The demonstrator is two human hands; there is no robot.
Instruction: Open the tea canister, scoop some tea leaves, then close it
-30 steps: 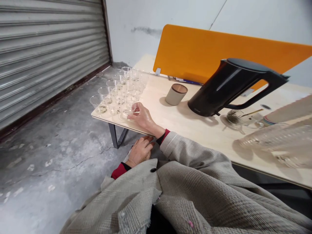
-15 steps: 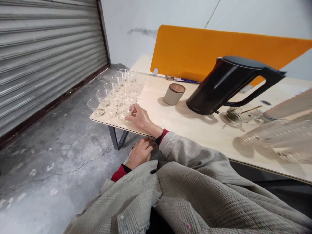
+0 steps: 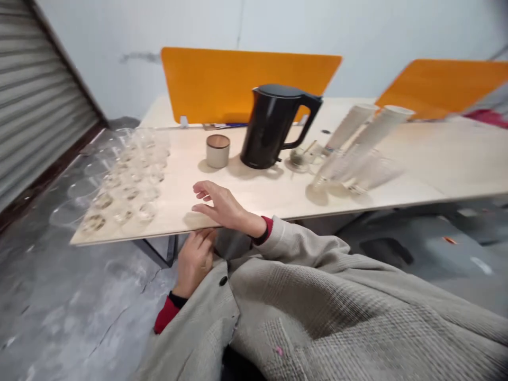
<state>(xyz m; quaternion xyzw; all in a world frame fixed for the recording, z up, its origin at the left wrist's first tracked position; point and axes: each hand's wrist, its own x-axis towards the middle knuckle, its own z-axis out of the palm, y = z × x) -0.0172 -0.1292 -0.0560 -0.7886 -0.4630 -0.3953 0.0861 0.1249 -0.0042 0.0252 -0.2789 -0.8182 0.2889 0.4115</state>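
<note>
My right hand [image 3: 220,205] is over the near part of the table, thumb and fingers apart, holding nothing. My left hand [image 3: 196,262] rests low at the table's front edge against my coat, fingers loosely extended with no object visible in them. Left of my right hand stand rows of clear plastic cups [image 3: 146,211], several with dark, leaf-like bits at the bottom. Behind the right hand is a beige cup [image 3: 218,152] with a brown rim. A black electric kettle [image 3: 268,129] stands to its right, handle pointing right.
Right of the kettle, a small clear vessel [image 3: 297,157] holds dark bits beside a thin stick. Long stacks of cups [image 3: 357,143] lie tilted on the table [image 3: 432,153]. Orange dividers [image 3: 222,79] stand at the back. Concrete floor [image 3: 79,301] and a shutter [image 3: 43,106] are at left.
My right hand has let go of a clear cup at the front of the rows and moved right, its fingers parting. The view has swung right; my left hand stays low.
</note>
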